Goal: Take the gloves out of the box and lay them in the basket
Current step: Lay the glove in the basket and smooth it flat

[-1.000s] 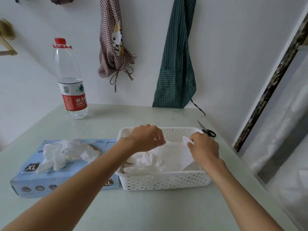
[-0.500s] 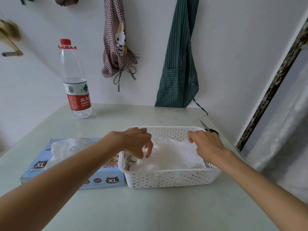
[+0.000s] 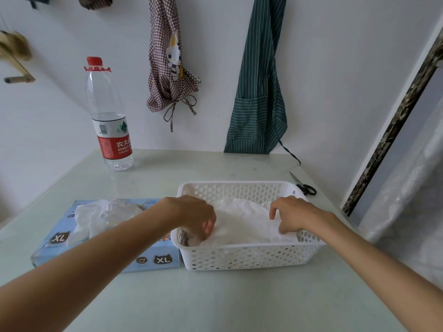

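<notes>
A white perforated basket (image 3: pixel 249 257) stands on the table with white gloves (image 3: pixel 242 221) lying inside. My left hand (image 3: pixel 194 215) reaches over the basket's left end, its fingers curled down and pinching the glove at the near left corner. My right hand (image 3: pixel 293 215) is over the basket's right side, with curled fingers and thumb holding the glove's right edge. Left of the basket, touching it, lies the blue glove box (image 3: pixel 60 238) marked XL, with more white gloves (image 3: pixel 100 215) bunched out of its top opening.
A water bottle (image 3: pixel 110 130) with a red label stands at the back left. Black scissors (image 3: pixel 304 186) lie behind the basket's right corner by the wall. A checked apron (image 3: pixel 167 68) and a striped apron (image 3: pixel 259 92) hang on the wall. The table edge runs along the right.
Both hands have come down with the glove from above the basket into it. The left hand moved to the near left corner. The glove now lies spread in the basket.
</notes>
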Available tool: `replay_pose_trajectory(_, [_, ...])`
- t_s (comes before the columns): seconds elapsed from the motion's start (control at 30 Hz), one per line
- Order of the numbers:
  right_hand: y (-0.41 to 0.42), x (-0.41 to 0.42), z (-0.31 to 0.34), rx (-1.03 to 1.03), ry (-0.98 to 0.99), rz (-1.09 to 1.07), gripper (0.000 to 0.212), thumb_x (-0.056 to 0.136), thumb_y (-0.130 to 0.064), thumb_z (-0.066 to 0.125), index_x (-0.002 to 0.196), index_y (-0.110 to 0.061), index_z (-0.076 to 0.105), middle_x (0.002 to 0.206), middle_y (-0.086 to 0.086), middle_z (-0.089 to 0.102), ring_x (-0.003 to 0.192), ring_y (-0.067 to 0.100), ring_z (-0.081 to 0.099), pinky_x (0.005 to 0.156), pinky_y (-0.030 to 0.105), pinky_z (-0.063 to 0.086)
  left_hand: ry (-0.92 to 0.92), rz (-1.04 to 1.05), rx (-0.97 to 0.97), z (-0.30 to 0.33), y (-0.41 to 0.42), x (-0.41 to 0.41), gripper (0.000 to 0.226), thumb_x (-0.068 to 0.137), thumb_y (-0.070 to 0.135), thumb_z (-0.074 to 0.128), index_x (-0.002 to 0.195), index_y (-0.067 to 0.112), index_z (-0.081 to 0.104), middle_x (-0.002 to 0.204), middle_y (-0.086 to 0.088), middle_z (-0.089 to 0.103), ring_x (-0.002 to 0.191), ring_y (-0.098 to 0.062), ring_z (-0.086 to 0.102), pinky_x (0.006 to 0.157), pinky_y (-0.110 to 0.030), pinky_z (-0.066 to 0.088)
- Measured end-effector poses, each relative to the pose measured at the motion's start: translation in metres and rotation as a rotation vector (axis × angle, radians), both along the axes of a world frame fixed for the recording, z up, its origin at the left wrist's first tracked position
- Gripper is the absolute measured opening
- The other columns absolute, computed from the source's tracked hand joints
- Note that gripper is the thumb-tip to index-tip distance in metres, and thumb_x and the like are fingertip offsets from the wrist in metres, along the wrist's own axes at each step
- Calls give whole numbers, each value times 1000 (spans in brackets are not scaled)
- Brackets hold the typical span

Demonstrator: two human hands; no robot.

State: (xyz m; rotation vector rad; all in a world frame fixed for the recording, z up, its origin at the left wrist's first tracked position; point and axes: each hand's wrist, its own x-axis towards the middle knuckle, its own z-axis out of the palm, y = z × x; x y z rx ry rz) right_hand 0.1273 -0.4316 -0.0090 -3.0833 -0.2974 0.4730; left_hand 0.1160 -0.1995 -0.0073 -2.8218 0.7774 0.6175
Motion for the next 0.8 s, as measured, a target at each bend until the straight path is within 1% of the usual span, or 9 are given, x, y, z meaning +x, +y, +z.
replay_pose_trajectory(0.1, [-4,4,-9,26,65,19,49,86,-3,57,131,-18,46,134,1,47,114,17,49,90,28,44,28,57,-9,7,7,-2,24,86,20,60,108,28,66,110,13,65,96,-9,58,71,-21,42])
replay_pose_trajectory(0.2, [-14,5,-2,173,-20,2,47,84,0,60,126,-21,51,121,-3,51,89,7,52,68,17,43,-97,79,-223,29,4,-1,30,90,10,54,111,28,65,117,12,64,104,-9,60,82,-24,48])
replay_pose_trajectory(0.3, [-19,6,8,374,-131,-34,34,85,4,59,105,-23,61,100,-1,60,66,3,52,43,8,39,-124,28,-302,29,-10,6,36,96,31,51,132,32,51,142,7,47,128,-13,45,103,-33,35])
replay_pose_trajectory(0.37, [-10,2,6,383,42,-28,32,89,-7,62,117,-20,58,109,2,62,78,10,63,57,11,47,29,-14,-153,9,-22,8,70,93,53,45,151,28,15,159,6,9,145,-15,12,116,-42,13])
replay_pose_trajectory(0.4, [-6,0,2,317,129,-11,43,90,-18,64,130,-20,50,121,3,58,94,15,63,74,17,51,81,-12,-59,-3,-25,10,85,90,61,42,152,25,-3,160,6,-7,147,-14,-1,119,-45,5])
replay_pose_trajectory(0.47, [1,1,-6,191,227,11,71,89,-38,64,146,-19,27,144,3,39,125,21,48,100,30,42,86,-2,57,-23,-25,17,97,87,68,38,148,20,-20,157,4,-21,146,-13,-12,119,-45,1])
replay_pose_trajectory(0.57, [3,7,-12,99,240,58,88,85,-46,65,151,-18,13,155,3,20,138,23,33,111,36,32,64,-13,110,-39,-21,24,98,89,62,43,146,19,-25,155,2,-27,145,-13,-15,119,-42,-2])
replay_pose_trajectory(0.73, [5,10,-25,2,204,82,85,86,-39,67,151,-19,16,152,5,17,137,24,31,111,35,32,35,-66,100,-49,-21,18,93,94,48,47,147,15,-23,155,-1,-27,145,-12,-16,118,-32,-4])
replay_pose_trajectory(0.8, [6,9,-23,-7,197,93,86,86,-39,67,151,-18,15,153,5,17,138,24,30,111,35,31,31,-52,82,-50,-18,19,95,92,51,48,147,17,-21,156,1,-24,146,-13,-11,120,-37,1])
